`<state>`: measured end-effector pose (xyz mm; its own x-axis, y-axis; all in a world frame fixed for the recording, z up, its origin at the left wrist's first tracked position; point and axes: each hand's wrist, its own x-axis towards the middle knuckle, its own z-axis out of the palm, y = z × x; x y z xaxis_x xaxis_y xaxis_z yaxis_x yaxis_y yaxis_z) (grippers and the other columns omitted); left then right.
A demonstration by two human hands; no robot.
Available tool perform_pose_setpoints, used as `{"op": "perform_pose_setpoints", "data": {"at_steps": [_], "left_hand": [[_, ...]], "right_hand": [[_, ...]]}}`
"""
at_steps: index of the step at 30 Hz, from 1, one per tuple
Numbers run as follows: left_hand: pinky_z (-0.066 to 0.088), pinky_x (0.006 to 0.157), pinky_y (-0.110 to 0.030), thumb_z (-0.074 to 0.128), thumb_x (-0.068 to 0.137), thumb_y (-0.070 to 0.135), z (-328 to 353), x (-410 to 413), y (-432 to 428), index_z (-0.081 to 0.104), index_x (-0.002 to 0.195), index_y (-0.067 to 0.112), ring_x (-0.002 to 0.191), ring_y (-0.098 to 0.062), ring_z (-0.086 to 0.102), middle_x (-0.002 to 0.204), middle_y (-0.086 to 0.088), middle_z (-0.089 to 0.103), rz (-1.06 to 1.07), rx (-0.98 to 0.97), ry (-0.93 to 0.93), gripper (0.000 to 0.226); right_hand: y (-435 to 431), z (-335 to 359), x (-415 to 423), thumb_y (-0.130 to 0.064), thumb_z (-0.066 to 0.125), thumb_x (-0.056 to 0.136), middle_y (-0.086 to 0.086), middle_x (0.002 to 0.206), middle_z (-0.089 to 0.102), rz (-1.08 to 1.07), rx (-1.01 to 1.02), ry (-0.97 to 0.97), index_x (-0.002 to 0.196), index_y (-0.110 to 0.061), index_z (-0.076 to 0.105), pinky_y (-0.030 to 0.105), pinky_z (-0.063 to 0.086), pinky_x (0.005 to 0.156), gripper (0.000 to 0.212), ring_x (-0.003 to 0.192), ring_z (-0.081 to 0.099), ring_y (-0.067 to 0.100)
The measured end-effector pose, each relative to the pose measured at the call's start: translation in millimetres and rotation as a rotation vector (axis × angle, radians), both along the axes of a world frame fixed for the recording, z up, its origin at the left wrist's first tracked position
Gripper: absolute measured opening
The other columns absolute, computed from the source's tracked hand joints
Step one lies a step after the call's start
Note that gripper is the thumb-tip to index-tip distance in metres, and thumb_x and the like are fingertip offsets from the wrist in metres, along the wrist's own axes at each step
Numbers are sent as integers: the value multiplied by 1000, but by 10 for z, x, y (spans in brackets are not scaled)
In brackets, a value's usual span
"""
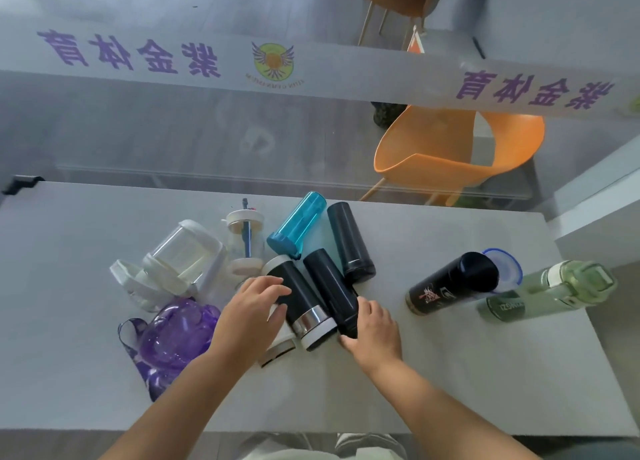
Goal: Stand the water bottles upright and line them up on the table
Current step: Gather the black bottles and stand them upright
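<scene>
Several bottles lie on the grey table [450, 373]. My left hand [251, 312] rests with spread fingers on a black bottle with a silver band and white cap [303, 297], its thumb against the bottle's side. My right hand [372, 328] grips the near end of a plain black bottle [330, 286] lying beside it. Behind them lie a blue bottle [299, 222] and another dark bottle [349, 241]. At the right, a black printed bottle [453, 283] and a green bottle [550, 291] stand upright. White and clear bottles [183, 258] and a purple bottle [173, 338] lie at the left.
A clear cup with a straw [244, 241] stands mid-pile. A blue-rimmed lid [505, 265] shows behind the black printed bottle. A glass partition with a lettered band runs behind the table, with an orange chair [460, 148] beyond it. Bare table surface spreads at the front and far left.
</scene>
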<state>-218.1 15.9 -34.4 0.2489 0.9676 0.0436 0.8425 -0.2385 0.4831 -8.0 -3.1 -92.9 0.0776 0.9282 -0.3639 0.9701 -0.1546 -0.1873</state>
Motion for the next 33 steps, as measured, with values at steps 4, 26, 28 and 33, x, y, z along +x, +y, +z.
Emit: {"op": "perform_pose_setpoints", "data": {"at_steps": [4,26,28,33], "left_hand": [[50,81,-26,68,80,12,-2,-2,80,69,101,17,101,-20,61,109,-2,67,-54,-6,-10,21],[44,96,-33,62,82,20,-170,1239,-27,11,142,34,116,-15,50,144,5,35,-562,-490,-42,80],[44,96,-31,62,83,20,-170,1320,-36,10,143,32,116,-15,50,143,5,35,-574,-506,-60,80],[42,97,-30,61,82,22,-200,1450,-47,14,143,27,119,-16,49,140,1,41,-582,-534,-79,77]], "right_hand": [[-110,17,6,-33,67,76,5,123,44,-95,45,25,131,-14,30,27,37,96,69,110,45,21],[-618,534,426,-16,78,59,8,118,50,-325,775,183,113,-11,46,39,50,92,63,110,52,26],[-632,535,495,-16,79,59,8,117,51,-348,791,166,113,-10,49,35,51,90,62,109,49,22],[-645,555,591,-22,84,58,-1,118,47,-364,767,101,113,-12,57,29,50,85,62,108,46,17]]}}
